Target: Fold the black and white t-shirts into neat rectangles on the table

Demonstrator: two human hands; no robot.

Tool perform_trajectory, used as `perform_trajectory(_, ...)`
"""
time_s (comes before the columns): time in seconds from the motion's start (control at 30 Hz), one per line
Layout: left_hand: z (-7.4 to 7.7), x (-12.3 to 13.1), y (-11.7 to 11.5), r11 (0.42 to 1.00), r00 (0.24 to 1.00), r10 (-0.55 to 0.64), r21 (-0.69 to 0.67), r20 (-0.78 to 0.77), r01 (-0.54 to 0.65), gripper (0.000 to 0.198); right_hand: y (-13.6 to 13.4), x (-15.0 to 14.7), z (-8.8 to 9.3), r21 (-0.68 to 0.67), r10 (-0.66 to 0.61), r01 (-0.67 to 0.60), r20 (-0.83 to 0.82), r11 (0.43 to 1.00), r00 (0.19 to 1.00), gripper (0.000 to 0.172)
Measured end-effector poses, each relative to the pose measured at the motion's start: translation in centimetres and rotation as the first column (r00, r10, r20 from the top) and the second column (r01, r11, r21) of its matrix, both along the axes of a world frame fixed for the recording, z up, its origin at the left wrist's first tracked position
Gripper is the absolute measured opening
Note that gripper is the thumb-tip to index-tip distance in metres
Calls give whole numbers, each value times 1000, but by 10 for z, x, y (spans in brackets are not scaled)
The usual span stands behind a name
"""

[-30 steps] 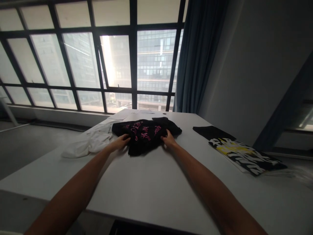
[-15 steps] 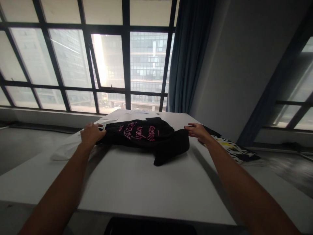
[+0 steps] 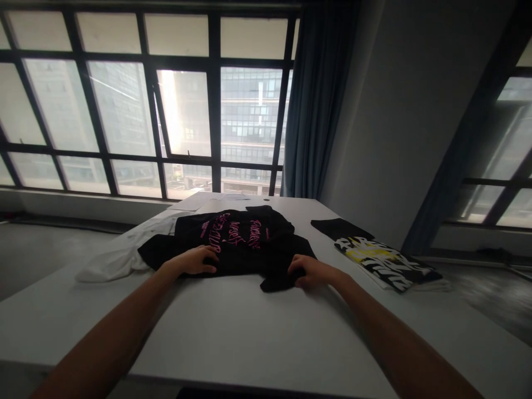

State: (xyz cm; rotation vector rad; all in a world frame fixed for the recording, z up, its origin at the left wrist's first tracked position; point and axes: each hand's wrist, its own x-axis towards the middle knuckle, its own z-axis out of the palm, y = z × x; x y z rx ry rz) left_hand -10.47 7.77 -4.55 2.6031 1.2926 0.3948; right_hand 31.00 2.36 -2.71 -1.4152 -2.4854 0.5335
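Observation:
A black T-shirt (image 3: 233, 257) with pink lettering lies spread on its side across the white table (image 3: 233, 327). My left hand (image 3: 195, 260) rests on the shirt's near edge below the lettering, thumb and fingers apart. My right hand (image 3: 310, 270) is at the shirt's right end, beside a sleeve. Its fingers are curved, with a gap between thumb and forefinger, and no cloth is visibly pinched there. The shirt's left sleeve (image 3: 155, 249) reaches out past my left wrist.
White cloth (image 3: 112, 265) lies crumpled at the left, partly under the shirt. On the right is a folded black garment with white and yellow print (image 3: 378, 257), stacked on white cloth. Paper sheets (image 3: 233, 197) lie at the far end. A blue curtain (image 3: 311, 111) hangs by the windows.
The shirt, held out by both ends before, now lies flatter on the table. My left hand has moved right and nearer along its edge; my right hand has come inward and nearer.

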Motion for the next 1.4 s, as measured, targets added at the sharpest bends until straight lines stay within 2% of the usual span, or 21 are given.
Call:
perform_trajectory(0.07,-4,4,2,999,1000,12,44,-23,-11,28,0,-1,-2,76,-23,25,-20,997,1000,20)
perform_trajectory(0.13,-2,10,2,995,999,12,97,-35,-9,25,2,5,3,100,-59,67,-76,993,995,22)
perform_trajectory(0.27,13,24,-10,989,998,-54,135,18,52,32,0,34,31,119,-92,129,-276,985,957,23)
perform_trajectory(0.33,22,30,-19,993,994,-101,74,41,97,38,-5,49,44,-22,-56,52,-278,998,959,31)
perform_trajectory(0.4,31,34,-26,985,987,-157,-61,35,159,43,-8,58,51,-246,-5,-48,-213,968,977,48)
perform_trajectory(0.43,34,34,-27,972,982,-188,-140,35,191,44,-6,60,50,-315,5,-66,-190,947,982,56)
perform_trajectory(0.47,36,34,-28,955,977,-206,-208,48,211,45,-2,59,48,-326,-7,-52,-175,944,984,61)
perform_trajectory(0.53,37,29,-23,950,983,-162,-256,91,180,48,14,54,37,-197,-74,40,-164,980,984,65)
perform_trajectory(0.6,33,19,-12,984,995,-15,-178,103,33,53,35,44,20,19,-131,135,-135,991,982,66)
perform_trajectory(0.67,23,5,2,988,988,151,-38,45,-149,57,57,35,2,139,-157,162,-46,977,986,72)
perform_trajectory(0.77,6,-13,18,950,941,311,75,-135,-303,71,83,27,-23,82,-244,233,164,969,956,81)
perform_trajectory(0.87,-8,-17,25,918,882,385,11,-274,-397,85,98,31,-37,12,-341,359,340,933,876,77)
perform_trajectory(1.03,-15,5,24,898,869,399,-66,-294,-435,84,107,54,-40,-9,-408,447,391,894,825,75)
perform_trajectory(1.17,-12,14,15,904,880,377,-95,-289,-418,87,112,75,-36,-45,-429,485,397,873,811,79)
perform_trajectory(1.23,-5,11,7,904,881,336,-149,-332,-401,97,113,85,-31,-71,-413,474,388,878,824,85)
perform_trajectory(1.33,14,1,2,897,871,265,-226,-413,-380,112,113,94,-21,-132,-381,465,402,876,833,94)
perform_trajectory(1.4,30,-3,8,894,873,222,-266,-435,-360,101,114,94,-11,-121,-373,463,433,878,821,94)
